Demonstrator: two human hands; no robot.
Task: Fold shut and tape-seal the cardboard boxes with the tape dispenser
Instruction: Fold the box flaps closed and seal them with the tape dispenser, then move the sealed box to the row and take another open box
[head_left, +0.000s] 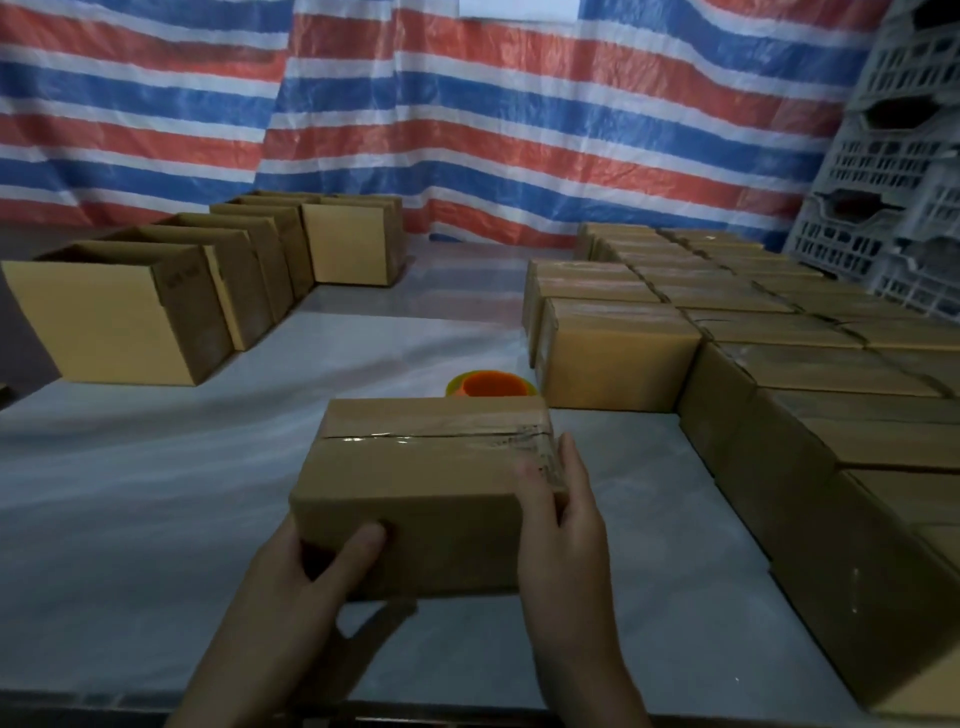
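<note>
Cardboard boxes (779, 364) already taped shut filled the right side of a wide, white-covered tabletop (156, 467), packed edge to edge in tight rows. Behind everything hung a red, white and blue striped tarp (519, 130). Along the far left of the tabletop ran a row of open boxes (119, 322), flaps up, each just beside the next. Pale plastic crates (893, 182) were stacked at the far right, beyond the sealed rows.

At the near middle was a single closed box (415, 478), with clear tape (431, 439) running along its top seam. Both hands gripped it. The left hand (306, 577) held the near left corner, thumb pressed on the front face. The right hand (561, 514) wrapped the right end, thumb lying on top by the tape's end. Just behind this box, partly hidden by it, sat an orange and green tape dispenser (491, 385).
</note>
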